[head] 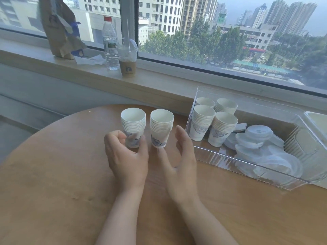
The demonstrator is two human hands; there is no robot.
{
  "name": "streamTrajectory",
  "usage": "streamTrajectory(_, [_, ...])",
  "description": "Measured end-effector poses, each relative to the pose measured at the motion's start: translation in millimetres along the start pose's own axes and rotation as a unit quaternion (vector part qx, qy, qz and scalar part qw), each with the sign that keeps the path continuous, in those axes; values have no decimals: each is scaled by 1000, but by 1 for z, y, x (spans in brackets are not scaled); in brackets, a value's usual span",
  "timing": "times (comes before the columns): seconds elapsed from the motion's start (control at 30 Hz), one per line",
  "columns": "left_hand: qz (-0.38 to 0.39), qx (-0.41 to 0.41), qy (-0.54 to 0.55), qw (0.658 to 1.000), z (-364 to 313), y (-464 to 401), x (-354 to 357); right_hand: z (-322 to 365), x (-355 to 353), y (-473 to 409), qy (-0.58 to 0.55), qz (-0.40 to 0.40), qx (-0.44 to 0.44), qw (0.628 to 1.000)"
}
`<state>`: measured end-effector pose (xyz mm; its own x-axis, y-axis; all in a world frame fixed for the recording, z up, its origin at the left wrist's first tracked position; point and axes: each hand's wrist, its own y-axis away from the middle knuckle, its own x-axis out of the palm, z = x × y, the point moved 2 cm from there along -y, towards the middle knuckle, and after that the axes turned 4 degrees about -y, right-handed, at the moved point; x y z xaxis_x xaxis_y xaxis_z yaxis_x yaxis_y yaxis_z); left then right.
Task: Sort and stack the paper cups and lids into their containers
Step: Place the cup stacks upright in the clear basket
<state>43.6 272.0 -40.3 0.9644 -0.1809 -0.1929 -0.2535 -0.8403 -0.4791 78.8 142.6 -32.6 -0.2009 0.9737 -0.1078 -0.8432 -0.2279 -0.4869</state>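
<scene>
Two stacks of white paper cups with blue print stand on the round wooden table (53,174). My left hand (126,156) curls round the base of the left stack (133,124). My right hand (180,156) is spread beside the right stack (161,128), its thumb touching the stack's base and its fingers apart from it. A clear plastic bin (221,156) at the right holds several more cup stacks (223,128) at its left end and a pile of white and clear lids (256,140) in the middle.
A window sill behind the table carries a water bottle (110,43), an iced drink cup with a straw (127,59), a crumpled brown paper bag (60,30) and tissue. A stack of clear trays (300,144) stands at the bin's right end.
</scene>
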Motion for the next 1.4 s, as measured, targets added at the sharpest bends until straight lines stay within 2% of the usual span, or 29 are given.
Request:
streamTrajectory(0.1, [9, -14, -7, 1000, 12, -8, 1, -15, 8, -5, 30, 29, 36, 998])
streamTrajectory(0.23, [93, -49, 29, 994, 23, -13, 6, -30, 19, -20, 41, 48, 50, 997])
streamTrajectory(0.4, [141, -47, 88, 985, 24, -12, 9, -38, 27, -45, 13, 31, 20, 999])
streamTrajectory(0.73, [122, -19, 15, 992, 28, -11, 11, -49, 32, -49, -30, 23, 37, 999])
streamTrajectory(0.93, [110, -36, 55, 992, 28, -10, 12, -41, 27, -39, -19, 40, 16, 999])
streamTrajectory(1.27, [106, -17, 82, 991, 18, -6, 9, -6, -10, -23, 45, -3, -84, 995])
streamTrajectory(1.4, [123, 10, 96, 988, 9, 1, 11, 11, -32, -30, 33, -53, -119, 991])
